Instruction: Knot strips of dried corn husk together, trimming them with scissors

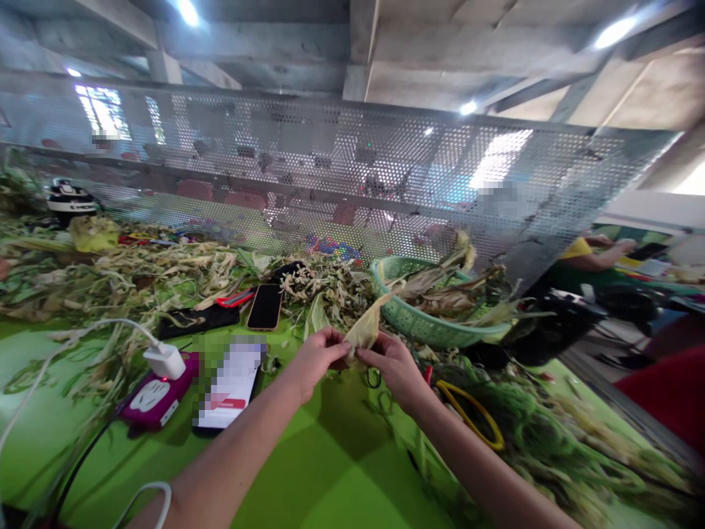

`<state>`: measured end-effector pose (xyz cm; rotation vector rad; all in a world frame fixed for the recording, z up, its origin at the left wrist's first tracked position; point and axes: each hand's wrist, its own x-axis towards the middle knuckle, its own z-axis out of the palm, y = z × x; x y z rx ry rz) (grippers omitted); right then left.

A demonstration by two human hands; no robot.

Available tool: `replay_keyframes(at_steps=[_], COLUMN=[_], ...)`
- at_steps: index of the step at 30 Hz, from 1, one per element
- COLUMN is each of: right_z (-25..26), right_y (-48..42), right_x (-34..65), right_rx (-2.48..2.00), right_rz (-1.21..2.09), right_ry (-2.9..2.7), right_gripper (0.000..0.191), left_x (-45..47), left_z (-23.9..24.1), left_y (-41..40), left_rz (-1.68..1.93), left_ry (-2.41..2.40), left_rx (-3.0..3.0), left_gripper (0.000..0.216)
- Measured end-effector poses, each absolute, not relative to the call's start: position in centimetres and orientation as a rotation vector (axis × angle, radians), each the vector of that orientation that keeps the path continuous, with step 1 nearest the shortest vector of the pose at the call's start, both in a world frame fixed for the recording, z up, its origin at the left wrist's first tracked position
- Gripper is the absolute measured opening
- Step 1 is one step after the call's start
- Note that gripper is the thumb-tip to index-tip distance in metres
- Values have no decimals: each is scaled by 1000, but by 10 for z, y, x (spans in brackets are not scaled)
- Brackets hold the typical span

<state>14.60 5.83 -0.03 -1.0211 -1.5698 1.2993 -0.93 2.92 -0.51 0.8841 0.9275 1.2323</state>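
Observation:
A pale, dry corn husk (364, 329) stands between my two hands above the green table, its pointed tip leaning up and to the right. My left hand (324, 358) pinches the lower end of the husk from the left. From the other side, the thumb and fingers of my right hand (392, 366) grip that same lower end. Just beyond my right hand sits a green plastic basket (440, 336) with dry husks in it. Shredded husk pieces (330, 283) lie heaped behind my hands.
Left of my arms are a phone with a lit screen (228, 389), a purple power strip (157, 393) with a white charger, and a dark phone (265, 307). Yellow-handled scissors (471, 415) and green fibres (529, 419) lie right. A perforated metal screen (308, 162) borders the back.

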Motion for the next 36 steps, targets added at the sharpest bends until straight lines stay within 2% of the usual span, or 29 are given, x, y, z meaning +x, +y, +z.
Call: replay_keyframes(at_steps=[7,13,22,28,36], right_z=[-8,-7,-2,-12,-17], right_y=[66,66,64,86,108], right_x=[151,152,152,170,192], right_rx=[-1131,-1165,-1049,-1184,-1330], right_rz=[1071,964,1138,801,728], right_ry=[-1657,-1784,-1731,-1741,-1685], right_gripper=[22,23,19,20,19], left_x=[-10,-11,-14,-19,-48], left_z=[-4,-1,-5,2,32], left_y=[29,26,28,30,33], left_rz=[1209,1192,1210,1410,1973], left_ry=[1002,1113,1150,1053,973], left_rx=[938,1270,1403,1155,877], left_gripper=[23,28,32,29,24])
